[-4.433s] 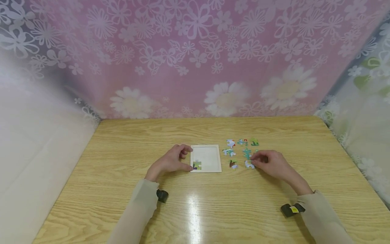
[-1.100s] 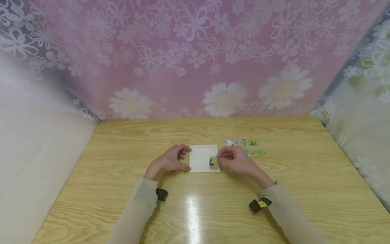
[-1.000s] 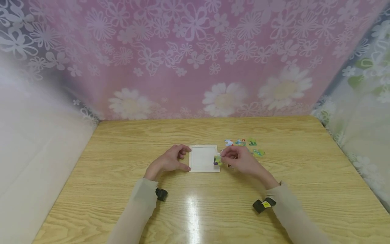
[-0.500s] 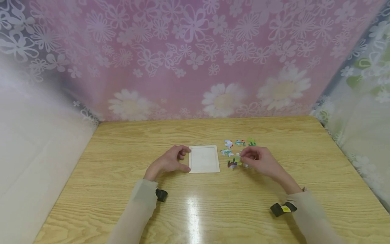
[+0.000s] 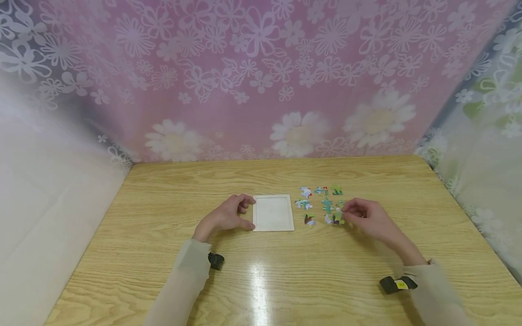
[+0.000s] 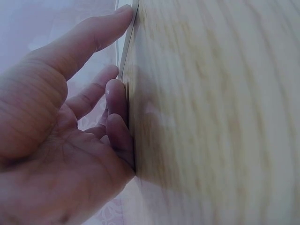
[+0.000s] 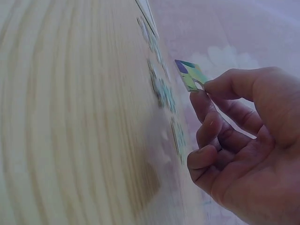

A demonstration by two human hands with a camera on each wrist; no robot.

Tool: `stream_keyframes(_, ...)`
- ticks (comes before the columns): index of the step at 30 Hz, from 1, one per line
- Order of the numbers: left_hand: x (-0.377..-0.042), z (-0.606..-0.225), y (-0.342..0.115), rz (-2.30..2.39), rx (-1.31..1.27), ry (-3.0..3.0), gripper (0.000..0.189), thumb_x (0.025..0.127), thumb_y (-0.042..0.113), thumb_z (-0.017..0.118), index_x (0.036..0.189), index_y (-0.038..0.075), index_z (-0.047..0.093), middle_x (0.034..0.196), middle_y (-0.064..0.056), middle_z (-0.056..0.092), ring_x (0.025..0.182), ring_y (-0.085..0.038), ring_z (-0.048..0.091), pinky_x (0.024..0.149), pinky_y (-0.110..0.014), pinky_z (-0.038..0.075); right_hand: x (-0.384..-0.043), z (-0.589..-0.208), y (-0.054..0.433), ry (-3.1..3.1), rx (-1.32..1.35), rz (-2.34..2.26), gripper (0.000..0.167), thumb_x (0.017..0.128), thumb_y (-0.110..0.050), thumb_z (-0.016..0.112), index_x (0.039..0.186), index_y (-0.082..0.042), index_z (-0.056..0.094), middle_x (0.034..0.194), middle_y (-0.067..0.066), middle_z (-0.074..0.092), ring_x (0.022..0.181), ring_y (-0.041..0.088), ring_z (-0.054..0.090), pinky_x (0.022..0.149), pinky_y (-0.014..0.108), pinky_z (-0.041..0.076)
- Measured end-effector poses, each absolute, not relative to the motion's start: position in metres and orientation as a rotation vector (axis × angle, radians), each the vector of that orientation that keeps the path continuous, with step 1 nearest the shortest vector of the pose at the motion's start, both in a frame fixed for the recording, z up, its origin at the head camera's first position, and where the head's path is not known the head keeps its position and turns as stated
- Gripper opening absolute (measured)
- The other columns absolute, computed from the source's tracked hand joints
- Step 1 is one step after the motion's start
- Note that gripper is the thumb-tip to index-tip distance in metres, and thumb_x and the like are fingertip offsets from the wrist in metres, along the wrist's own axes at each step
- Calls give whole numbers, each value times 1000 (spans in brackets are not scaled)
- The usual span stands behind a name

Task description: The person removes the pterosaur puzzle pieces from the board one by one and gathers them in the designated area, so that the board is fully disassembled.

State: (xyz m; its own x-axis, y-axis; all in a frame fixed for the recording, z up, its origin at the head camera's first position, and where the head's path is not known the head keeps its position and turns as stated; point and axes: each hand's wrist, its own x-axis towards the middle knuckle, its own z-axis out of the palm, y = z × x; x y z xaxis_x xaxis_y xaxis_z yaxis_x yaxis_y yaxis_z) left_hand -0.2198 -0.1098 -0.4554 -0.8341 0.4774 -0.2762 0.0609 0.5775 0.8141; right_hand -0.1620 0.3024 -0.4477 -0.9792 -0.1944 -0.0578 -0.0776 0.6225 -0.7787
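Observation:
My right hand (image 5: pixel 369 219) pinches a green-and-purple jigsaw piece (image 7: pixel 191 76) between thumb and index finger, with the other fingers curled below. The right wrist view shows this piece held up off the wooden table. In the head view it overlaps a pale piece (image 5: pixel 327 219) in the lower row of loose pieces. My left hand (image 5: pixel 224 215) rests at the left side of a square puzzle tray (image 5: pixel 292 213) whose recess is bare. Its thumb (image 6: pixel 101 30) and index finger are spread apart, tips touching the tray's edge near two corners.
Several loose jigsaw pieces lie in rough rows right of the tray, including a brown-and-white piece (image 5: pixel 309 220), a teal piece (image 5: pixel 327 205) and a green piece (image 5: pixel 337 190). A flowered curtain (image 5: pixel 244 90) hangs behind the table (image 5: pixel 183 176).
The green-and-purple piece lay in the tray's lower-left corner earlier. My right hand has lifted it out and carried it right, over the loose pieces. My left hand has stayed at the tray.

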Motion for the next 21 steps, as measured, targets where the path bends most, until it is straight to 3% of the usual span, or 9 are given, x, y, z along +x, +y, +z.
stream_keyframes(13, -221, -456, -110, 1173, 422, 2340, 67, 81, 17, 88, 139, 16, 55, 126, -8, 45, 109, -23, 45, 95, -40, 41, -158, -452, 327, 2846, -226, -1083, 15, 99, -19, 69, 107, -7, 71, 95, 5, 72, 78, 1, 59, 68, 23, 48)
stream_keyframes(21, -222, -457, -111, 1155, 450, 2354, 67, 82, 19, 88, 140, 15, 54, 128, -9, 46, 110, -23, 46, 96, -40, 42, -162, -456, 333, 2865, -181, -1037, 17, 100, -23, 68, 108, -8, 72, 93, 4, 73, 77, 3, 59, 69, 24, 47)
